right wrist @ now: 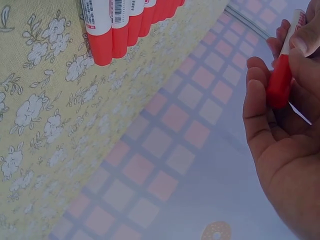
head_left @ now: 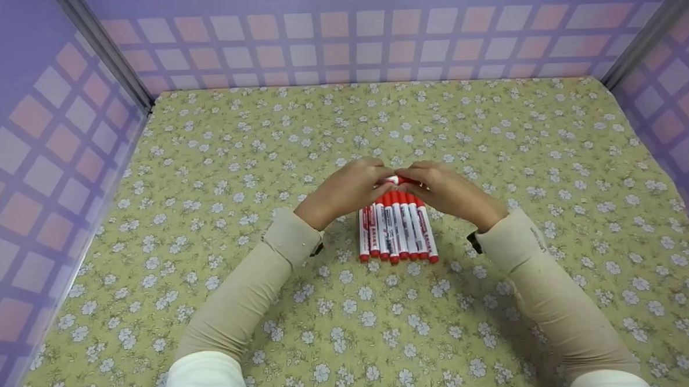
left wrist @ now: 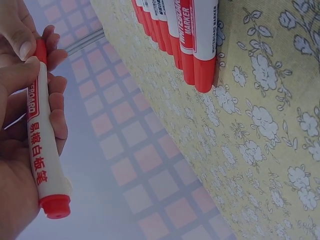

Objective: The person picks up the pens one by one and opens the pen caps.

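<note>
Around you the surface (head_left: 215,164), under its flowered cloth, lies open on every side: wide room to the left, to the right, on the far side up to the back wall, and on the near side between your sleeves. The only thing standing in your way there is the row of markers (head_left: 397,233), lying side by side in the middle, just near of your two hands. Both hands, the left hand (head_left: 344,190) and the right hand (head_left: 446,190), meet above the far ends of that row, each with its grip on one marker (head_left: 396,180). Checked walls (head_left: 47,171) close the left, right and far edges.
</note>
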Demonstrator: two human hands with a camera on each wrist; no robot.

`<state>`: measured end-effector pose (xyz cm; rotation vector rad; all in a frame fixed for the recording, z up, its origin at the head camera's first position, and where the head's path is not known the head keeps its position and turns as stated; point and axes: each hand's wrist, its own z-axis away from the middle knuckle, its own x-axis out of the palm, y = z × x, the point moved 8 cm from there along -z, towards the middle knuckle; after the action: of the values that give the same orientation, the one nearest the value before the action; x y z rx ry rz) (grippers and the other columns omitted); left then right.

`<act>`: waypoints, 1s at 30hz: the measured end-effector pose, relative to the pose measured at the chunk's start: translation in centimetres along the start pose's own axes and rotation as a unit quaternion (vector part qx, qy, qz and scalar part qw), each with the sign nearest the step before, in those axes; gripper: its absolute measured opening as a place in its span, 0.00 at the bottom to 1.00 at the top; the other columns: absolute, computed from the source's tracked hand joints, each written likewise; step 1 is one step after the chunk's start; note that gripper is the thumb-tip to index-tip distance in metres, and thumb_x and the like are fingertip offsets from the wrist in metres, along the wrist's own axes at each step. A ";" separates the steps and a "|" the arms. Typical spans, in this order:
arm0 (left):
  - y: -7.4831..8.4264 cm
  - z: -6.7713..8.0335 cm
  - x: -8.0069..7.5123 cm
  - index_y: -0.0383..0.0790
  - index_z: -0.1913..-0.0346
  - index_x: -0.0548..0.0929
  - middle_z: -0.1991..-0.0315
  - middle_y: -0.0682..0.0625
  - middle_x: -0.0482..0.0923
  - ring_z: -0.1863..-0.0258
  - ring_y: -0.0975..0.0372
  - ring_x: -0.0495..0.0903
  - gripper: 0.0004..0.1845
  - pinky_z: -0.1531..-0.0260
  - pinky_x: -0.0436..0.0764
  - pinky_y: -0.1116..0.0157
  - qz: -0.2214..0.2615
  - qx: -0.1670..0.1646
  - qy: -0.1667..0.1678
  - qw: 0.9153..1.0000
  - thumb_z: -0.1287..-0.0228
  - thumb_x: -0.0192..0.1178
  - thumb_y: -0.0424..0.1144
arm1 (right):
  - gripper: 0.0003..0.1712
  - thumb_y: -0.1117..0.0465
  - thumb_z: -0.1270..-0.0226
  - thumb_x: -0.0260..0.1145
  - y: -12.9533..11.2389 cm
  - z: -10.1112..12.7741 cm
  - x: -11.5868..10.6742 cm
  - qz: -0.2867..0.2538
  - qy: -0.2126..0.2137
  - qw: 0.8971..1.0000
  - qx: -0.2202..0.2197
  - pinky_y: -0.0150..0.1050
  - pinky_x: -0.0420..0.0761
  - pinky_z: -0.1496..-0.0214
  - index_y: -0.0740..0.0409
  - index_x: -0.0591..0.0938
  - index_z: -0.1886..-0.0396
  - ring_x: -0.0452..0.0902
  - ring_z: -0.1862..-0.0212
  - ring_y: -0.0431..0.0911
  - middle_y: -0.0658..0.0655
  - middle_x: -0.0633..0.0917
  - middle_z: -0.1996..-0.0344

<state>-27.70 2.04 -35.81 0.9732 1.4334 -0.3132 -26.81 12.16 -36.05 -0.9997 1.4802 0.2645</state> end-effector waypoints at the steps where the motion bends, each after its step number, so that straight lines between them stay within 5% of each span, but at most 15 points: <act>1: 0.1 0.0 0.0 0.36 0.46 0.83 0.58 0.45 0.82 0.63 0.59 0.80 0.16 0.61 0.80 0.67 -0.002 0.006 0.003 1.000 0.28 0.54 0.40 | 0.19 0.60 0.29 0.59 -0.1 0.0 0.0 0.005 0.002 1.000 -0.005 0.39 0.83 0.59 0.63 0.80 0.43 0.83 0.60 0.48 0.60 0.85 0.57; 20: 1.0 0.5 0.8 0.36 0.49 0.82 0.61 0.45 0.76 0.68 0.60 0.71 0.15 0.66 0.75 0.64 -0.060 0.041 -0.008 0.997 0.25 0.48 0.41 | 0.07 0.65 0.31 0.61 -1.9 0.0 0.4 0.109 0.014 0.993 -0.049 0.34 0.80 0.70 0.64 0.84 0.64 0.78 0.75 0.43 0.57 0.83 0.76; 30: 1.0 0.6 0.9 0.37 0.52 0.83 0.65 0.46 0.76 0.72 0.61 0.68 0.13 0.69 0.71 0.65 -0.044 0.062 0.003 0.997 0.26 0.49 0.38 | 0.07 0.67 0.32 0.62 -2.3 0.4 0.2 0.109 0.024 0.992 -0.062 0.34 0.80 0.71 0.65 0.85 0.63 0.78 0.75 0.44 0.59 0.85 0.74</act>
<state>-26.37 2.53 -36.38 1.0141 1.4790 -0.4688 -24.86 11.02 -35.41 -0.9485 1.6335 0.4972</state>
